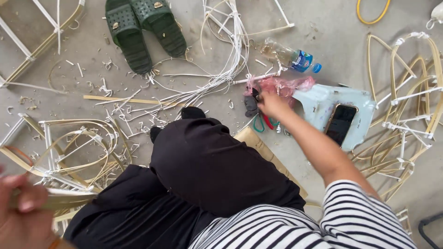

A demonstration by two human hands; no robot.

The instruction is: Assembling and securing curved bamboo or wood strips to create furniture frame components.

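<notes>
- Cane strips (55,199), pale and thin, lie gripped in the left hand (20,216) at lower left; they look light and springy (best held near the ends).
- Right hand (272,103) reaches a dark tool (251,106) by the pink bag (286,85); its grip cannot be made out.

Right hand (272,104) on dark tool (251,105); left hand (20,216) around cane strips (69,198).

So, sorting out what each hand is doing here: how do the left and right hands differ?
The right hand is stretched far forward to the floor, sharp in view, at a dark tool by the pink bag. The left hand is drawn in close at the frame's lower edge, blurred, closed on pale cane strips. Both are bare.
</notes>
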